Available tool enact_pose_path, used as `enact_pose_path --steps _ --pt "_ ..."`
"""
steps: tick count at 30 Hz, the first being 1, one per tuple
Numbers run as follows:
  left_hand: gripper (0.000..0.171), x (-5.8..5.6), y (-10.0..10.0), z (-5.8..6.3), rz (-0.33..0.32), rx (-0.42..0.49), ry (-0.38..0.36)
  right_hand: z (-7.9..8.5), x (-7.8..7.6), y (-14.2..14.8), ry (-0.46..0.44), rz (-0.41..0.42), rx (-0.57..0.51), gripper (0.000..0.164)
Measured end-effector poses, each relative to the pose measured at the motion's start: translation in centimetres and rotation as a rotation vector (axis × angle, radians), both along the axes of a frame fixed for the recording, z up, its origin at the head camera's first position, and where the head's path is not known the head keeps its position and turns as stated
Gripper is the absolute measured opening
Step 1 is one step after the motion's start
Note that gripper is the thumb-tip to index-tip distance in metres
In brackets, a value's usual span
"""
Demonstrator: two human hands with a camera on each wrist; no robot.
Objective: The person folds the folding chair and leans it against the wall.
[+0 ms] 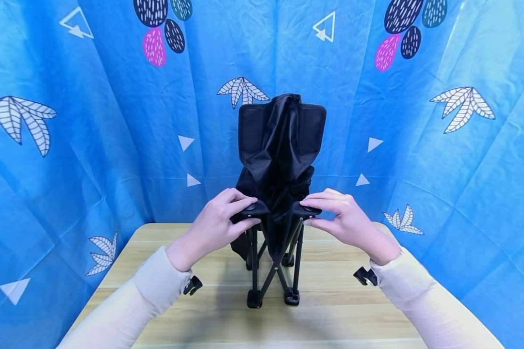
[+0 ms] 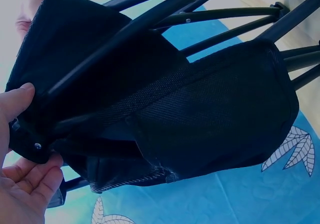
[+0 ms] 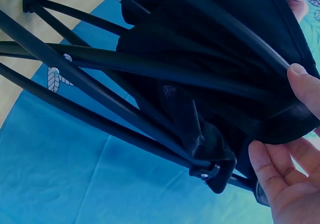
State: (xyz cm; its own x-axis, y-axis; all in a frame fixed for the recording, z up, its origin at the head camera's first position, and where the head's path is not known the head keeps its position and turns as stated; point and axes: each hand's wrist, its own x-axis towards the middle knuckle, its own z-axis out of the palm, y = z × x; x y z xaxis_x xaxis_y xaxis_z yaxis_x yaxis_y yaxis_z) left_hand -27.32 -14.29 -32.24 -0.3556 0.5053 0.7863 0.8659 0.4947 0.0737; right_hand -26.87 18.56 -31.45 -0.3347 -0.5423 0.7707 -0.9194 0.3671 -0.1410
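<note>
A black folding camp chair [image 1: 284,145] stands upright on the table, its frame partly folded and its fabric bunched in the middle. My left hand [image 1: 224,215] pinches the chair's left front corner, fingers on top and thumb below. On the opposite front corner, my right hand [image 1: 338,213] grips in the same way. Crossed metal legs [image 1: 276,266] end in black feet close together on the wood. In the left wrist view a mesh pocket [image 2: 215,109] hangs at the chair's side. The right wrist view shows dark tubes [image 3: 125,64] running into the fabric.
The light wooden table [image 1: 353,300] lies under the chair. Blue patterned curtains [image 1: 126,121] enclose it at the back and both sides. A small black clip [image 1: 193,285] sits at the left cuff, and another black clip [image 1: 365,276] at the right cuff.
</note>
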Motion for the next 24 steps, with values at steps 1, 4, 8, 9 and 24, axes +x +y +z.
enact_pose_path --steps 1,4,8,9,24 --pt "0.040 0.0 0.1 0.0 -0.002 0.001 0.003 0.0 0.0 -0.1 0.001 0.002 0.002 0.050" --pt "0.040 0.0 0.3 0.2 -0.005 0.000 0.004 0.2 0.0 -0.3 0.005 0.004 0.008 0.050" --pt "0.040 0.1 0.5 0.3 -0.006 -0.003 0.003 0.2 0.0 -0.5 0.009 0.003 0.011 0.050" --pt "0.040 0.1 0.5 0.3 -0.007 -0.003 0.005 0.3 0.0 -0.5 0.010 0.003 0.012 0.050" --pt "0.040 0.2 1.4 0.7 -0.013 -0.008 0.050 0.9 0.2 -1.6 -0.003 -0.004 0.032 0.048"
